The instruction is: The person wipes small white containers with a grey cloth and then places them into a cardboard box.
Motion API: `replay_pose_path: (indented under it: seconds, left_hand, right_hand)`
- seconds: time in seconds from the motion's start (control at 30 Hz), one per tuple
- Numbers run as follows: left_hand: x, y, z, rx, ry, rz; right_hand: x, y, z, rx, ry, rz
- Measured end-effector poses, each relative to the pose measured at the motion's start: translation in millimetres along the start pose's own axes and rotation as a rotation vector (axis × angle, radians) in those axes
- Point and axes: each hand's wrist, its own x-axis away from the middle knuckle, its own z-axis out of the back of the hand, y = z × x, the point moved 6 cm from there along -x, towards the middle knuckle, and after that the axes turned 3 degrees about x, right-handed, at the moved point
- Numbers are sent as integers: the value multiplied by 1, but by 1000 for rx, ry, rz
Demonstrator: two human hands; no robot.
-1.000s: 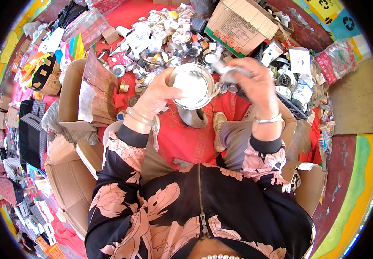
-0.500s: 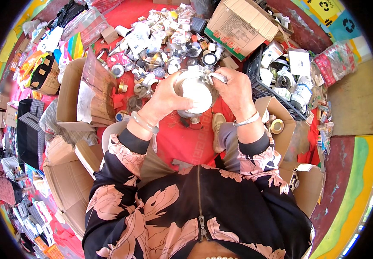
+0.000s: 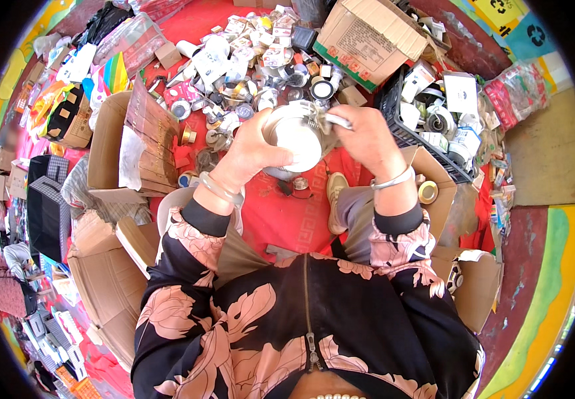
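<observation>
My left hand (image 3: 251, 154) is closed round a round downlight (image 3: 300, 143) with a white disc face and a silvery rim, its thumb lying across the near edge. At the lamp's right side, my right hand (image 3: 365, 136) pinches a short, pale, rod-like piece (image 3: 338, 121). Whether that piece is a tool handle or part of the lamp, I cannot tell. Both hands are raised in front of my body above the red floor covering (image 3: 271, 219). Fingers on the far side of the lamp are hidden.
Beyond my hands lies a heap of lamps and small fittings (image 3: 241, 73). A black crate (image 3: 427, 149) of lamps stands at right, below a tilted cardboard box (image 3: 367, 43). Open cartons flank me, including one at left (image 3: 108, 143) and one at lower left (image 3: 101, 266).
The downlight has shifted slightly left, with my left hand around it. My right hand has moved a little to the right, its wrist turned outward, still pinching the pale piece.
</observation>
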Motion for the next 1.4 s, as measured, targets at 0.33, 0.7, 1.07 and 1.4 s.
replay_pose_path:
  seconds: [0.33,0.7,1.07,1.4]
  left_hand:
    - [-8,-6,-10,-868,-29,-24]
    - [-1,-9,-17,-929,-16,-57]
    - [-4,-11,-22,-1140,38,-49]
    - [-5,-16,-12,-821,-148,-72]
  right_hand:
    - [-2,18,18,-450,199,-96]
    - [-1,8,-32,-386,-249,-134]
    - [3,6,-40,-92,-112,-112]
    - [3,9,-39,-585,-135,-180]
